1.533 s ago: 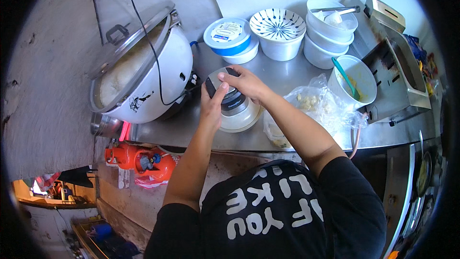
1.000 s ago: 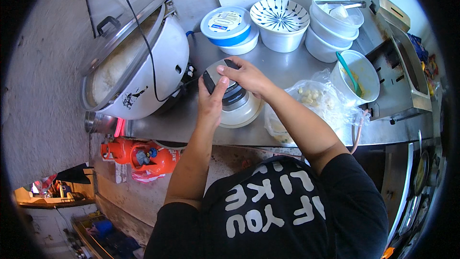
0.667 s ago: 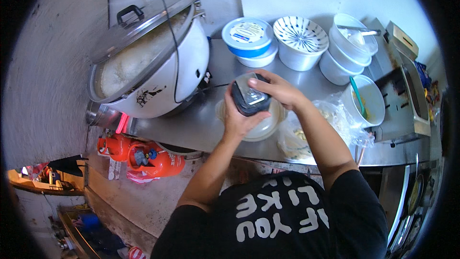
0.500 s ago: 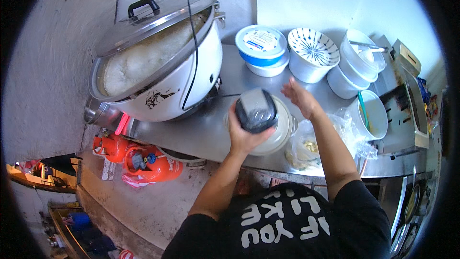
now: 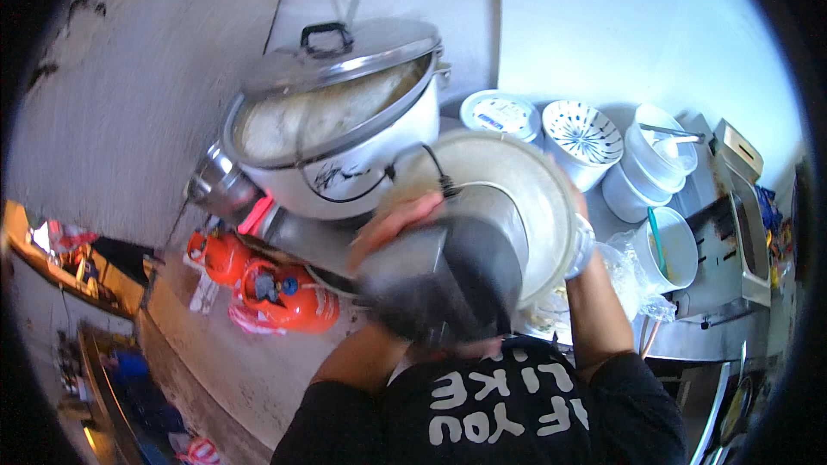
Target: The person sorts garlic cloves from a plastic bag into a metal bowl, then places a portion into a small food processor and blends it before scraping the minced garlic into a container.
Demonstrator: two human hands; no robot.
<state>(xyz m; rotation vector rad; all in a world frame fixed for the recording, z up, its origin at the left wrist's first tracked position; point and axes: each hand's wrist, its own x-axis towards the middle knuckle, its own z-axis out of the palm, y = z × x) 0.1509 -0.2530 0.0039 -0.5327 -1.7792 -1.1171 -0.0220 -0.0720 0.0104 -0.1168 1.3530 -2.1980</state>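
Note:
My left hand point(image 5: 398, 222), blurred by motion, wraps round the far side of a dark, boxy piece point(image 5: 439, 280). Against that piece lies a large round, pale piece point(image 5: 544, 198) with a broad rim, tilted and lifted close in front of me. Whether the two are one appliance, I cannot tell. My right hand point(image 5: 579, 194) is at the right rim of the round piece, its fingers mostly hidden behind it. A black cord point(image 5: 441, 174) shows at the upper left of the round piece.
A large white cooker point(image 5: 345, 164) with a propped lid stands back left, above red gas cylinders point(image 5: 289, 297) on the floor. Along the wall stand a lidded tub point(image 5: 500, 112), a patterned bowl point(image 5: 581, 133) and stacked white tubs point(image 5: 650, 159). A clear plastic bag point(image 5: 633, 280) lies at right.
The dark piece and the round pale piece have come up closer to me, and the round one is now tilted. My right hand has moved from open air to the round rim.

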